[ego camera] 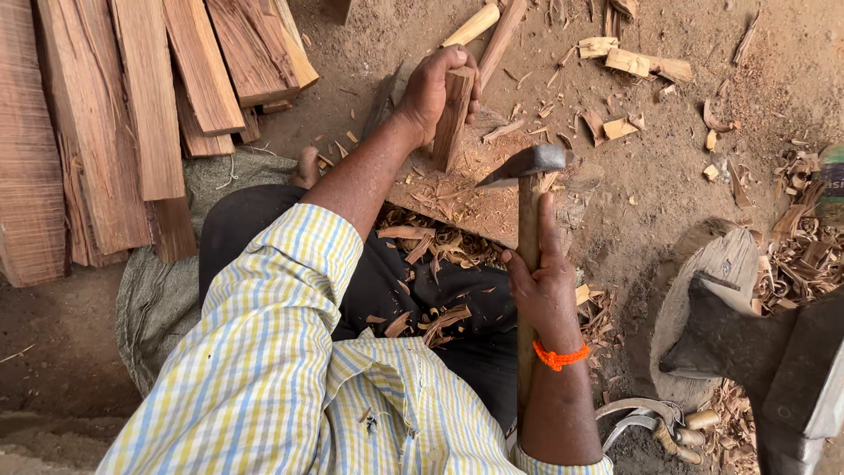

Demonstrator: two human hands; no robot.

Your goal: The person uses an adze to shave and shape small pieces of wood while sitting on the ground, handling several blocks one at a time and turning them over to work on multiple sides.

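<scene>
Counted items: 2 bare hands, the left hand (437, 88) and the right hand (547, 286); 1 upright wooden block (454, 119); 1 adze (527, 167) with 1 wooden handle; 1 chopping block (466, 189); 1 orange wrist thread (560, 356); about 9 stacked planks (114, 114), partly overlapping, so the count is approximate; wood shavings (435, 246) too many to count.

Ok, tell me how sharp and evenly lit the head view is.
Head view: soft, even daylight with faint shadows and no glare; the left hand gripping the upright wood block and the right hand on the adze handle are sharp; the green object at the right edge looks blurred; planks lean slightly from wide-angle distortion.
</scene>
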